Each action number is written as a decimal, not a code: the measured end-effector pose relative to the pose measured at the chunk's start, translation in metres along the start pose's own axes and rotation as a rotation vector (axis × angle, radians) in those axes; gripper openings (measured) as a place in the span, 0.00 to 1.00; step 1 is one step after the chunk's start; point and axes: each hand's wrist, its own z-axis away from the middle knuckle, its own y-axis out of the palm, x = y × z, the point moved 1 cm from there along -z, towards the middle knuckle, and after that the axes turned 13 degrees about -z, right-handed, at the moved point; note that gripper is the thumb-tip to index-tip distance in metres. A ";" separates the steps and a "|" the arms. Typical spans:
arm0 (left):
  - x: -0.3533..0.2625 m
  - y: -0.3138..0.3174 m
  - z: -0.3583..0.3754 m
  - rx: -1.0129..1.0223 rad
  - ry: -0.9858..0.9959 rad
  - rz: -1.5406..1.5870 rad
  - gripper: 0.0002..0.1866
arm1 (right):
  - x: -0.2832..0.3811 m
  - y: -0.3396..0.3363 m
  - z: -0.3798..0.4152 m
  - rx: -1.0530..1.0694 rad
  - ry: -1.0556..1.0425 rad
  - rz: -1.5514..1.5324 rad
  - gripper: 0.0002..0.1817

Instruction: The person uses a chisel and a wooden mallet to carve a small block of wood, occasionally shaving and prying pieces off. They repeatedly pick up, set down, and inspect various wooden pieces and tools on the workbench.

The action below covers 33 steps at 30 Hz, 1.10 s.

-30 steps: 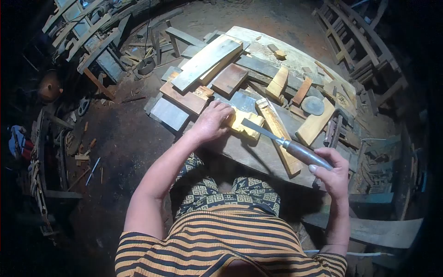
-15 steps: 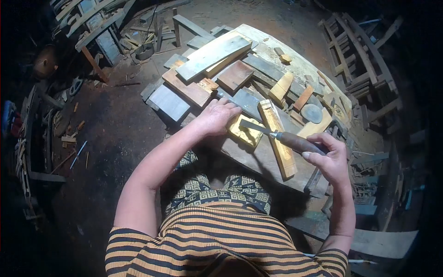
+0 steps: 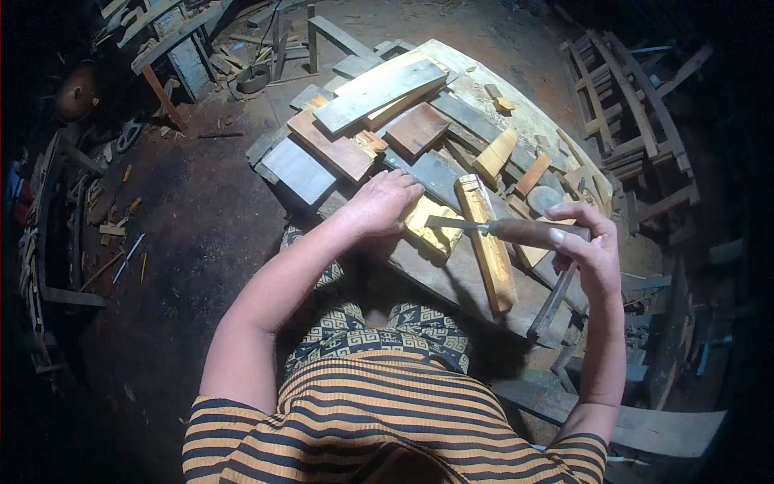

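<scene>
My left hand (image 3: pixel 384 202) is closed on the left end of a small yellow wood block (image 3: pixel 436 244), which lies on the workbench with an uneven, carved top. In my right hand (image 3: pixel 592 246) is a chisel (image 3: pixel 528 232) with a brown wooden handle, held by its butt end. Its metal blade points left, with the tip at the carved surface of the block; whether it touches cannot be made out. Beneath the chisel, a long yellow wood bar (image 3: pixel 493 278) with a carved recess lies crosswise on the bench.
Boards and offcuts crowd the workbench (image 3: pixel 419 262), among them a pale plank (image 3: pixel 379 97), a reddish-brown board (image 3: pixel 417 129) and a wedge-shaped piece (image 3: pixel 494 153). A dark metal bar (image 3: pixel 555 305) lies near my right wrist. Wooden racks (image 3: pixel 633 121) stand at the right.
My right hand has moved slightly to the right and up, with its fingers more extended. The chisel now lies closer to level, and its tip has shifted a little across the block.
</scene>
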 end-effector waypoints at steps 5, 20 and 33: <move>-0.002 -0.003 0.000 0.006 0.009 0.052 0.31 | -0.014 0.000 -0.003 -0.027 -0.073 -0.113 0.13; -0.002 -0.005 0.002 -0.050 -0.015 0.088 0.26 | -0.012 -0.001 -0.009 -0.114 -0.092 -0.121 0.08; -0.002 -0.006 0.001 0.049 -0.058 0.110 0.34 | 0.008 0.007 -0.017 0.152 -0.077 -0.256 0.15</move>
